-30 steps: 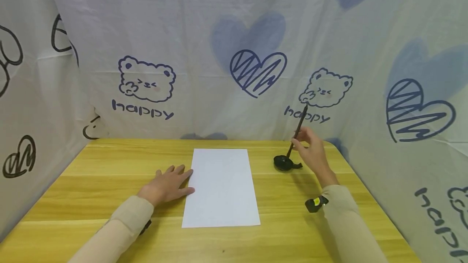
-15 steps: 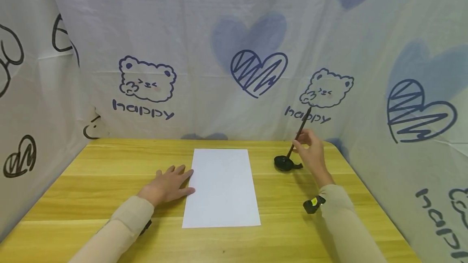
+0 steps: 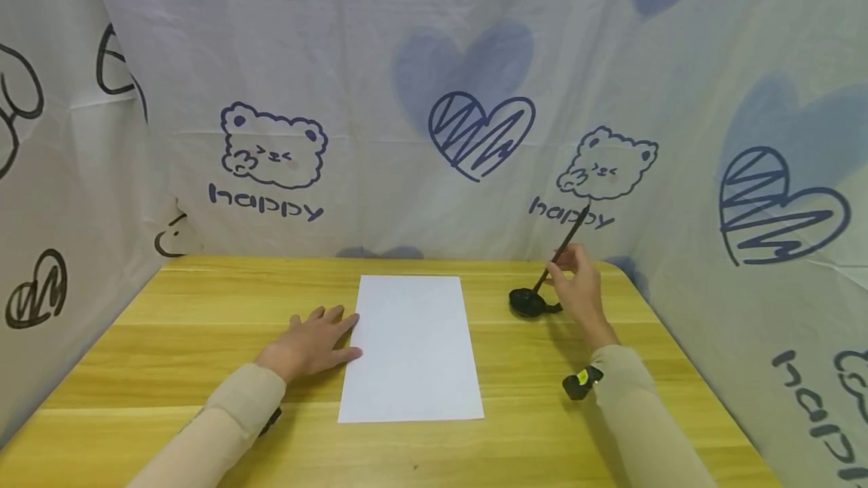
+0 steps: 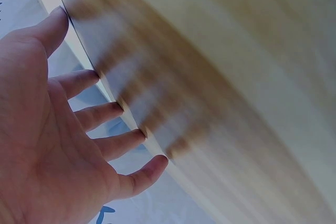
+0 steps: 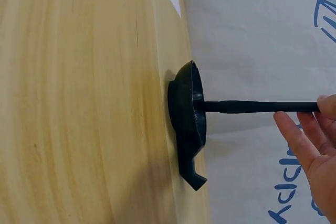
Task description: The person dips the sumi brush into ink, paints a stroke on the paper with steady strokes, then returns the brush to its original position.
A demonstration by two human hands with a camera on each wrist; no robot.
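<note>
My right hand pinches the dark shaft of a writing brush between thumb and fingers. The brush leans to the right, and its lower end is inside a small black ink dish with a short curved handle. In the right wrist view the dish hides the brush tip behind its rim. A white sheet of paper lies blank, left of the dish. On its left edge rest the thumb and index finger of my left hand, which lies palm down with fingers spread.
The wooden table carries the paper and dish. Right behind its far edge hangs a pale cloth printed with bears and hearts, and more cloth closes in the left and right sides. A small black device is strapped at the right wrist.
The brush's upper end has swung to the right, so it leans more, while its lower end stays in the dish. My left hand and the paper have not moved.
</note>
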